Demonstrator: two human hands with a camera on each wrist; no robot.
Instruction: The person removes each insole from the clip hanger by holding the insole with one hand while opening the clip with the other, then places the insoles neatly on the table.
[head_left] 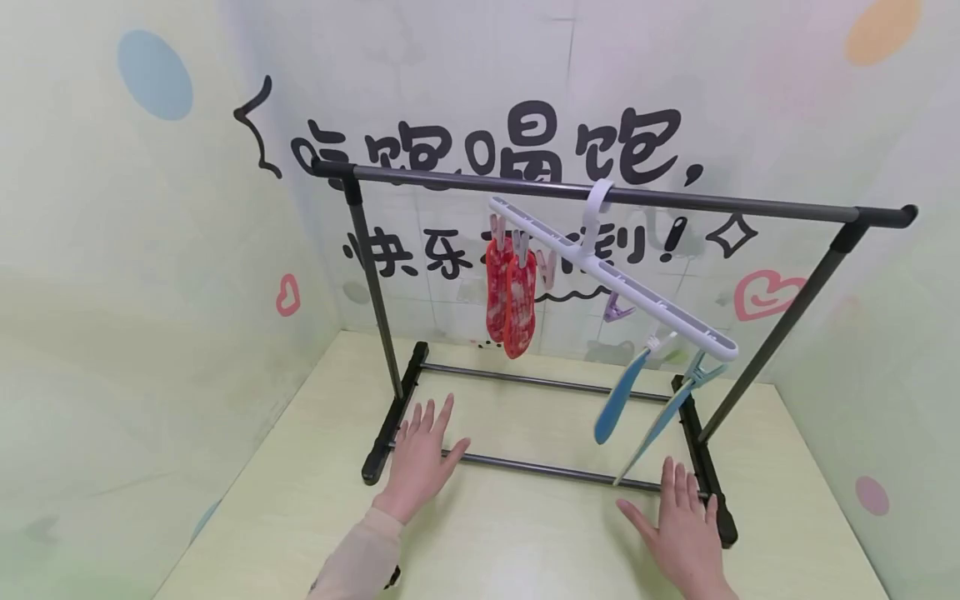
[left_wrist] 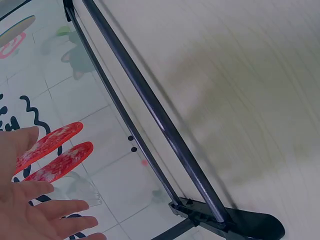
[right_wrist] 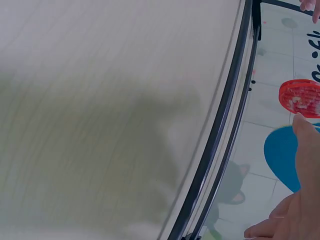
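My left hand (head_left: pixel 420 462), fingers spread, hovers by the front lower bar (head_left: pixel 525 468) at the rack's left side. At the right end of that bar is my right hand (head_left: pixel 684 533), also with extended fingers and nothing held. Above them a white clip hanger (head_left: pixel 652 302) hooks over the rack's top bar (head_left: pixel 465 180), tilted down toward the near right. Two red patterned insoles (head_left: pixel 520 308) hang from pegs at its far end. From the near end hang two blue insoles (head_left: pixel 621 398), one by a white peg and one by a light blue peg (head_left: pixel 701 372).
Between the insoles, a pink peg (head_left: pixel 547 268) and a purple peg (head_left: pixel 617 308) hang without a load. The black rack feet (head_left: pixel 393 417) stand on a pale wooden table (head_left: pixel 495 542). Printed walls close in the back and both sides.
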